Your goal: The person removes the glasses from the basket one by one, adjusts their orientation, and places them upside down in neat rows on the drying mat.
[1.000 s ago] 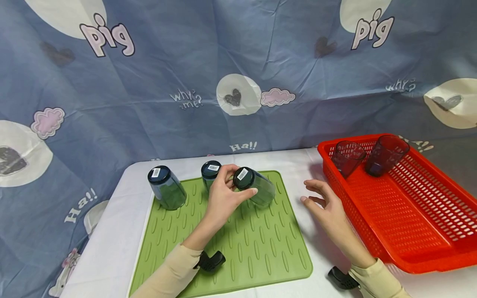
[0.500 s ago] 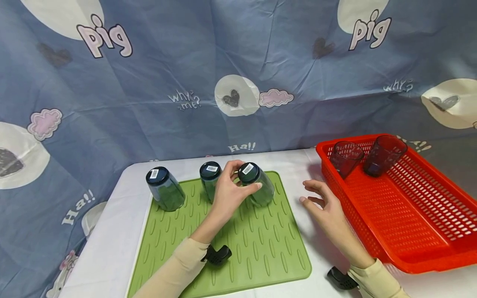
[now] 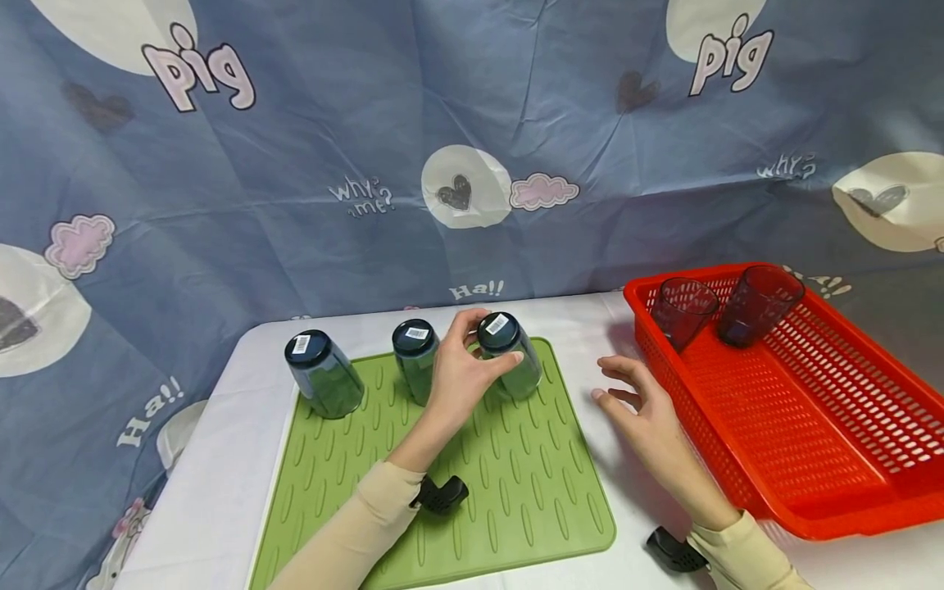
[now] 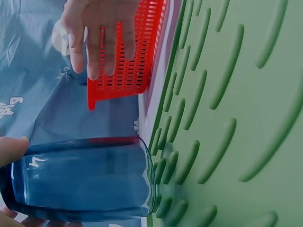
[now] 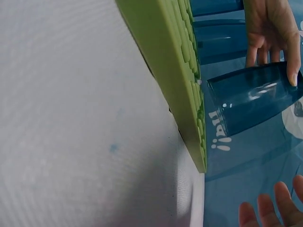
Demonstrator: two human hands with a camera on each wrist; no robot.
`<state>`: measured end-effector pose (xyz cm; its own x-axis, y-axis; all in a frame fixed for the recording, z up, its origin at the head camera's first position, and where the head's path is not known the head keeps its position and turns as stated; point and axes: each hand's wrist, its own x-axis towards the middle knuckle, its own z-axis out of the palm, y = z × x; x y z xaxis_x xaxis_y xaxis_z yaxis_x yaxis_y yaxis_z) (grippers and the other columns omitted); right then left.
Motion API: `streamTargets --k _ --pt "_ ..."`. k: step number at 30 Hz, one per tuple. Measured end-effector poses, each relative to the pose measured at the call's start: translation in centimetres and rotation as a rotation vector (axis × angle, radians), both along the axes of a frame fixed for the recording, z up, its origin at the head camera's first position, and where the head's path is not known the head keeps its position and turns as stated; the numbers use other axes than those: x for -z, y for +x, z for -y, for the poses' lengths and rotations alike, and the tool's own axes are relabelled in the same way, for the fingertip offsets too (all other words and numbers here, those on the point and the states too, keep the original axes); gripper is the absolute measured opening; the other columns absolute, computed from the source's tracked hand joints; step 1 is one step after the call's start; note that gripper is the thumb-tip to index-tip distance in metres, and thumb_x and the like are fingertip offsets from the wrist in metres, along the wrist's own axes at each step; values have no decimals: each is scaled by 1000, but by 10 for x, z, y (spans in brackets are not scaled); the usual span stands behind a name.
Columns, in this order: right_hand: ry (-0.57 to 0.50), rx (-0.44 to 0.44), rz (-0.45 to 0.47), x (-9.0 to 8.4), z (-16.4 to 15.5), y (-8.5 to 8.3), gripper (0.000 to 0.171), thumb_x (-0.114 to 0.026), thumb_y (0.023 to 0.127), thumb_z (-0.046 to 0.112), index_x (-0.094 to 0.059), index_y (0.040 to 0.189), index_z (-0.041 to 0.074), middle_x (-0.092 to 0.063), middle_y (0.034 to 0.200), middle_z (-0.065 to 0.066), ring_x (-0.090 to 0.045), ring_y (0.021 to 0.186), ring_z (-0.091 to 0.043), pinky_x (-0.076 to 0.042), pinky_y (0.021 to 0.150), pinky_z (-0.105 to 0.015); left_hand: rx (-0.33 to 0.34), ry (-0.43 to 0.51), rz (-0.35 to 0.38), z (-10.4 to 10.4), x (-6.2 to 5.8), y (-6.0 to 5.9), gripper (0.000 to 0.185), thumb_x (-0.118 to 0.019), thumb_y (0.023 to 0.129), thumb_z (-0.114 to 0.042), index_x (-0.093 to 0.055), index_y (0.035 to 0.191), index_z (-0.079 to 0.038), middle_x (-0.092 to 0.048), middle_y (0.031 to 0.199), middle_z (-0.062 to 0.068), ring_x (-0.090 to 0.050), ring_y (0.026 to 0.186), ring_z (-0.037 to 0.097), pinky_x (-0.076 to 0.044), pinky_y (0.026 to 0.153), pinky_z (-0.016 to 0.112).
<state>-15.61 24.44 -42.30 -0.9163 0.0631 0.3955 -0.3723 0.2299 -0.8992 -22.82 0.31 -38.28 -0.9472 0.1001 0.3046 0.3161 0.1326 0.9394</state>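
Note:
A blue-tinted drinking glass (image 3: 522,373) stands base-up at the mat's right back corner, a barcode label on its base. My left hand (image 3: 466,373) pinches it near the base, thumb on the near side. In the right wrist view, the held glass (image 5: 255,97) looks tilted, its rim close to the mat; contact cannot be told. Two more upside-down glasses stand to the left: a middle glass (image 3: 415,360), partly behind my left hand, and a far-left glass (image 3: 324,377). My right hand (image 3: 643,406) hovers between mat and basket, fingers loosely bent, holding nothing.
The green ridged mat (image 3: 516,508) lies on a white-covered table (image 3: 199,492). At right stands a red plastic basket (image 3: 711,434) with two dark-looking glasses, a left one (image 3: 682,315) and a right one (image 3: 760,307), leaning at its back. A blue printed cloth (image 3: 369,246) hangs behind.
My left hand has moved slightly away and to the right, bringing the held glass from a strong tilt to nearly upright, base up. The right hand has hardly moved.

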Motion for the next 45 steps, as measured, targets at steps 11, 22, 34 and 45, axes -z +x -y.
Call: streamTargets --k 11,22,34,45 --pt "1 0 0 2 -1 -1 40 -66 91 -2 -54 129 -2 -56 126 -8 -55 116 -17 -49 96 -31 -9 -17 4 -7 1 -7 62 -86 73 -14 -57 128 -18 -63 116 -1 -58 110 16 -49 94 40" --pt "2 9 7 3 0 -1 40 -67 90 -3 -54 128 -2 -56 125 -9 -56 115 -16 -49 96 -33 -21 -67 8 -14 6 -14 60 -86 74 -16 -58 127 -20 -63 115 0 -57 110 18 -51 86 39" --pt "16 11 15 4 1 -2 40 -67 91 -1 -54 128 -2 -56 125 -9 -56 115 -16 -49 96 -35 1 -112 -15 -19 9 -19 59 -86 75 -18 -58 127 -21 -62 114 -1 -57 108 20 -49 87 41" --pt "26 11 24 4 0 -1 40 -68 91 1 -54 129 -1 -56 125 -8 -54 116 -16 -48 97 -35 6 -150 -14 -24 9 -21 61 -86 74 -20 -57 128 -23 -62 115 -1 -56 109 18 -48 87 41"
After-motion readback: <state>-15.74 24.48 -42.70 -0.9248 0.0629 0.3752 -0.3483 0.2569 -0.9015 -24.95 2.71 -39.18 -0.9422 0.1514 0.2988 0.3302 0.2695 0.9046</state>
